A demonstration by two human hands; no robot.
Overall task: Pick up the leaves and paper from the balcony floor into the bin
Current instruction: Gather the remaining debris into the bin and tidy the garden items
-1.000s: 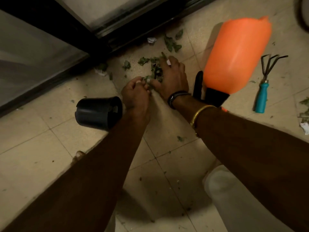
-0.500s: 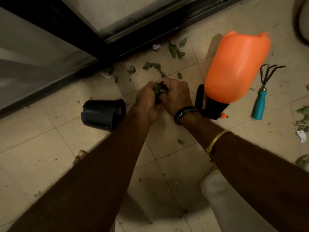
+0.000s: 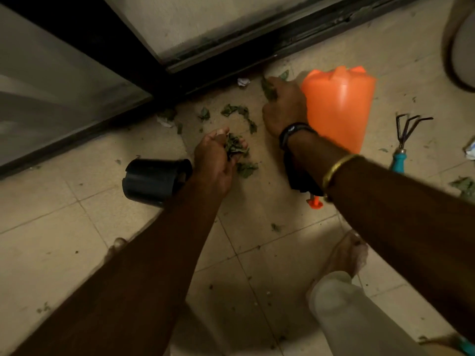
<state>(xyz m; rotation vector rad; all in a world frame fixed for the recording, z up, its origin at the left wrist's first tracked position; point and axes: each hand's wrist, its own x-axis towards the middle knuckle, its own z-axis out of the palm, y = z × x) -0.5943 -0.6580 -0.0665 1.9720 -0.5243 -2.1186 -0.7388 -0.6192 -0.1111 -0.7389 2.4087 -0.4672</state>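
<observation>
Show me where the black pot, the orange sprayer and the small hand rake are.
black pot (image 3: 151, 179), head view, on its side wall.
orange sprayer (image 3: 339, 106), head view, on its orange tank.
hand rake (image 3: 398, 160), head view, on its teal handle.

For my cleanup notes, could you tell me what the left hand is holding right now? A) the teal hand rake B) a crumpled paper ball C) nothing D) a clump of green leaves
D: the left hand is cupped, palm up, around a clump of green leaves.
</observation>
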